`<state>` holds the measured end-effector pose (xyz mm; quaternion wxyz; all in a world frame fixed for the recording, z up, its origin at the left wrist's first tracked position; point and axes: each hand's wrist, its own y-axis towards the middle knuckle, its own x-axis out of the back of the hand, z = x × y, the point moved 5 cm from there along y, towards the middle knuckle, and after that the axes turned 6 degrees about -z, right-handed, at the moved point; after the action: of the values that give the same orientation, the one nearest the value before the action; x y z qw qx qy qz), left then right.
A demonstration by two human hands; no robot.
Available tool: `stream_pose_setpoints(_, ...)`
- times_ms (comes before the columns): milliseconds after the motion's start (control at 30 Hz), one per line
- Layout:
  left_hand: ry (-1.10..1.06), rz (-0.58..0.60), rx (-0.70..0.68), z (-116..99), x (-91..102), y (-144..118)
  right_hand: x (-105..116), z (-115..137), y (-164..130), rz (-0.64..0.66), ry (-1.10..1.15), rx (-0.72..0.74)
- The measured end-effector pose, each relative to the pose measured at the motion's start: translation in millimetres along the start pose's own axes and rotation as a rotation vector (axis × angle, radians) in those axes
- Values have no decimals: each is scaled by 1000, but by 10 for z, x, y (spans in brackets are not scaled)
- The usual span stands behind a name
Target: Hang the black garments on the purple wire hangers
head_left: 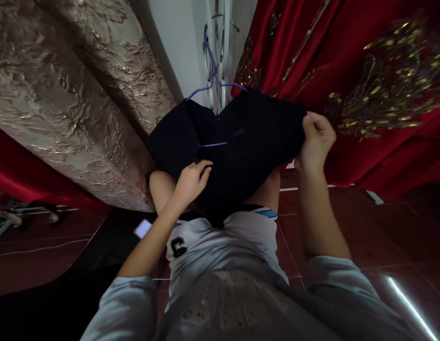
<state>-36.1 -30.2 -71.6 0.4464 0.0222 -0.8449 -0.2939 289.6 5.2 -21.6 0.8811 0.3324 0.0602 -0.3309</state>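
Observation:
A dark shirt (257,142) hangs on a purple hanger (214,78), its neck open in a V. Part of the hanger's lower bar shows through the front opening. My right hand (317,137) pinches the shirt's sleeve edge and holds it stretched out to the right. Against the lower front of the shirt is my left hand (193,182). Its thumb and forefinger are slightly apart, with no cloth visible between them. The shirt's lower part hangs between my knees.
White metalwork (225,42) stands behind the hanger. Patterned beige fabric (109,94) hangs on the left, and red fabric with gold sequins (394,80) on the right. A phone (142,228) with a lit screen lies on a black surface (102,241) at my left.

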Motion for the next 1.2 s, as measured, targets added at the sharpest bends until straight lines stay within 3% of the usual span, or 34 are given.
stream_pose_setpoints(67, -169, -135, 56, -37, -53, -85, 132, 193, -332, -181, -57, 175)
stream_pose_setpoints(133, -332, -258, 129, -106, -91, -168, 161, 272, -762, -214, -141, 172)
stream_pose_setpoints(167, -407, -308, 169, -145, -114, -207, 120, 237, -981, -141, -151, 92)
stream_pose_setpoints(267, -573, -397, 266, -253, -197, -309, -292, -130, -1683, 542, -152, -364)
stream_pose_setpoints(300, -600, -410, 286, -280, -217, -337, -403, -241, -1871, 683, -149, -462)
stream_pose_setpoints(367, -629, -440, 303, -320, -225, -380, -564, -404, -2063, 762, -129, -560)
stream_pose_setpoints(467, -655, -466, 286, -370, -191, -408, -672, -483, -2054, 627, -37, -604)
stream_pose_setpoints(600, -676, -440, 296, -395, -227, -413, -650, -405, -1969, 578, 83, -646)
stream_pose_setpoints(733, -883, -473, 323, -176, -417, -445, -569, -391, -1917, 574, 72, -687)
stream_pose_setpoints(867, -1035, -179, 389, 116, -785, -458, -591, -433, -1969, 677, 48, -680)
stream_pose_setpoints(933, -1046, -105, 388, 172, -893, -453, -622, -445, -1981, 701, 39, -642)
stream_pose_setpoints(1067, -997, -233, 349, 136, -913, -391, -796, -414, -1802, 740, 50, -657)
stream_pose_setpoints(1200, -731, -349, 322, 113, -961, -367, -1139, -148, -1200, 678, 97, -599)
